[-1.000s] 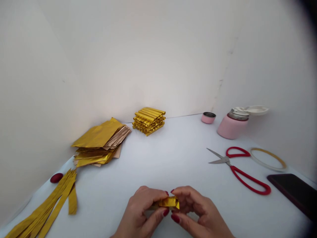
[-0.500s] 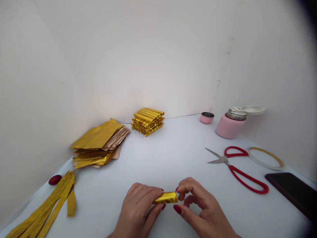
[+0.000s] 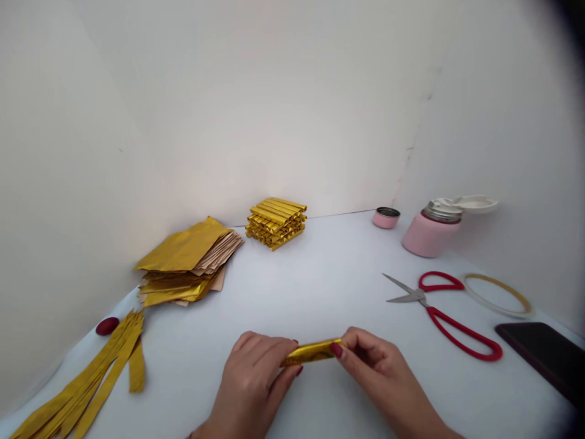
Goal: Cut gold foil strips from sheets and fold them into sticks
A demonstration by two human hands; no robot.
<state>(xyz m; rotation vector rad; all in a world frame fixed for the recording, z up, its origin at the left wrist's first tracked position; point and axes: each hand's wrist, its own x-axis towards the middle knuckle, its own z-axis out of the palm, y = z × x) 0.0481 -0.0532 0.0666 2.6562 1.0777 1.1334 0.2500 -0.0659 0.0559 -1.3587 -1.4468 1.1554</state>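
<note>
A small folded strip of gold foil paper [image 3: 315,352] is stretched between my two hands at the front of the table. My left hand [image 3: 256,378] pinches its left end between thumb and fingers. At the other end, the thumb and forefinger of my right hand [image 3: 379,372] close on the strip. The strip tilts slightly up to the right, and both its ends are partly covered by fingertips. Beyond it, at the back, stands a stack of folded gold paper strips [image 3: 276,221] laid in crossed layers.
At left lie a pile of gold paper sheets [image 3: 183,250], loose gold strips [image 3: 86,384] and a dark red oval object [image 3: 107,326]. To the right are red-handled scissors [image 3: 461,332], a tape roll [image 3: 498,292], a black phone [image 3: 543,356], a pink bottle [image 3: 427,235] and a pink cap [image 3: 386,217].
My right thumb and forefinger, apart from the strip before, now grip its right end. The strip has tilted up on that side and looks longer and narrower. The view has shifted slightly.
</note>
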